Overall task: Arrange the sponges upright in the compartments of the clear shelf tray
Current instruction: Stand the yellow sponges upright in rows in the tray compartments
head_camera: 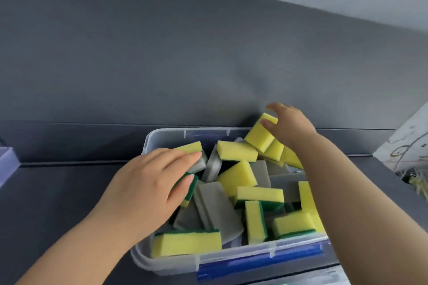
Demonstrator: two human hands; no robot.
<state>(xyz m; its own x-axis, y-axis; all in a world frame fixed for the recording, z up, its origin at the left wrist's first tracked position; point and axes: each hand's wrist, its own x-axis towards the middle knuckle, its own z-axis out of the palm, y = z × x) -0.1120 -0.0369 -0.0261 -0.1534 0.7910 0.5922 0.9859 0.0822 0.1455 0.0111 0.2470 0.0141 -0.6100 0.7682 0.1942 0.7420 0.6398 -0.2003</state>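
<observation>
Sponges [236, 183] fill a clear plastic box [166, 133] in the head view, heaped loosely and pointing every way rather than standing in rows. Most are soft yellow foam blocks with a thin, rough green scouring layer on one broad face. Mixed among them are flat grey sponges [217, 206] with a duller, finer surface. All are rectangular with squared edges. Near the front wall one yellow block lies on its long edge with its long axis running left to right, while another beside it stands on end, green face to the right. The box has rounded corners, a thick translucent rim and a blue latch [254, 261] along the near side, and it sits on a smooth dark grey surface [58, 192]. The left hand [148, 183] lies on the left part of the heap, fingers nearly straight and held together, thumb tip touching a green-backed sponge [191, 188] that tilts down into the pile. The right hand [289, 127] reaches to the far right corner, thumb spread upward and fingers curled over a yellow sponge [259, 139]. That block is tipped, its long axis slanting up toward the far wall. A pale purple translucent container [7, 159] shows at the left edge.
</observation>
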